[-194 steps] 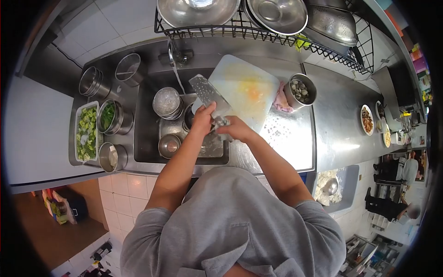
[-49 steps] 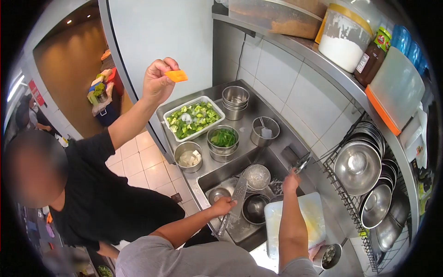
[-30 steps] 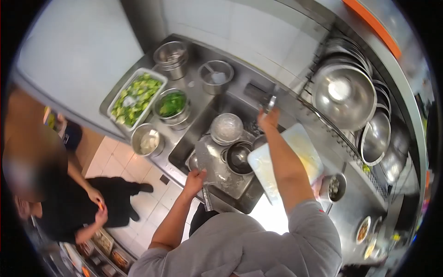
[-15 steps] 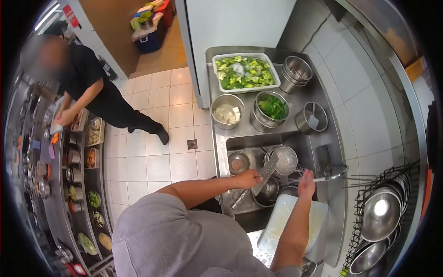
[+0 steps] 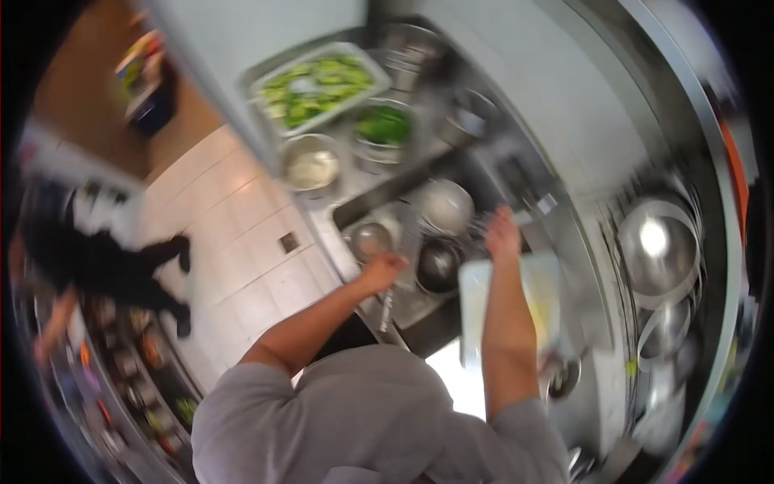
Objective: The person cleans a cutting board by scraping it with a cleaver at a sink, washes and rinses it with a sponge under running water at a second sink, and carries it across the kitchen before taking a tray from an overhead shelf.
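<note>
My left hand (image 5: 385,273) is closed around a cleaver over the sink, at the place where its ridged handle (image 5: 387,310) meets the blade. The blade (image 5: 409,235) points away from me and is smeared by motion. To the right, my right hand (image 5: 503,235) is held out under the tap (image 5: 528,214), fingers stretched and holding nothing, with water splashing beside it. Below the hands in the sink sit a pale, full bowl (image 5: 446,207), a dark metal bowl (image 5: 439,266) and a small metal bowl (image 5: 371,241). A white cutting board (image 5: 476,323) lies under my right forearm.
Behind the sink stand a white basket (image 5: 256,90) of cut greens, a pot (image 5: 310,164) with white pieces, a pot of green leaves (image 5: 384,127) and metal containers (image 5: 468,117). Pans (image 5: 657,250) hang at right. A co-worker (image 5: 105,262) stands at left by shelves.
The view has swung, so the sink and counter sit further left and higher. The left hand still holds the cleaver, and the right hand stays by the water. The co-worker appears further left.
</note>
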Motion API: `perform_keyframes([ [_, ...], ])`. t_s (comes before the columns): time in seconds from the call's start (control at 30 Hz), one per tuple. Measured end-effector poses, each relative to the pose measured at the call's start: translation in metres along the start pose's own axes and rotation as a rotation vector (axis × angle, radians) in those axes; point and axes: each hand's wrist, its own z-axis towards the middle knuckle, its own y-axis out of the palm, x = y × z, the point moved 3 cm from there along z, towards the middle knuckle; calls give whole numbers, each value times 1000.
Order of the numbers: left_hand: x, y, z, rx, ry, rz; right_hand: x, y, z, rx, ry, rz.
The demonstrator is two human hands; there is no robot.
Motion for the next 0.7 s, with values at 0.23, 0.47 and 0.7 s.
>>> perform_keyframes([
  [0.23,60,42,40,-134,-127,-499,-42,57,-112,141,-99,-569],
  [0.47,131,124,145,-202,-176,-705,-20,66,-223,-67,-527,-1607],
  [0.7,171,160,210,-87,-374,-956,-54,83,-199,67,-511,-2005],
])
